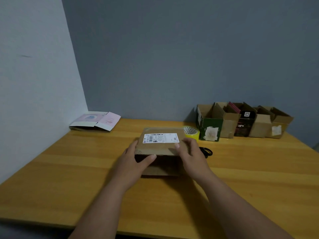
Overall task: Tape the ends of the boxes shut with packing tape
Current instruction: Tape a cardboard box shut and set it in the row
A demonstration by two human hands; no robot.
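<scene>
Both hands clasp the box (160, 147) mid-worktop (69, 169), near end facing the person, probably to steady its flaps; left hand (136, 157) and right hand (189, 150) each curl round a side. The tape (191, 132) waits just behind; 5 open boxes (241, 121) stand far right.

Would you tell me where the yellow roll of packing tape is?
The yellow roll of packing tape lies on the wooden table, between the labelled brown cardboard box and the green carton.

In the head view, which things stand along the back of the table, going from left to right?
Flattened pink box → yellow tape roll → green open box → brown open box → black box → two more brown open boxes.
</scene>
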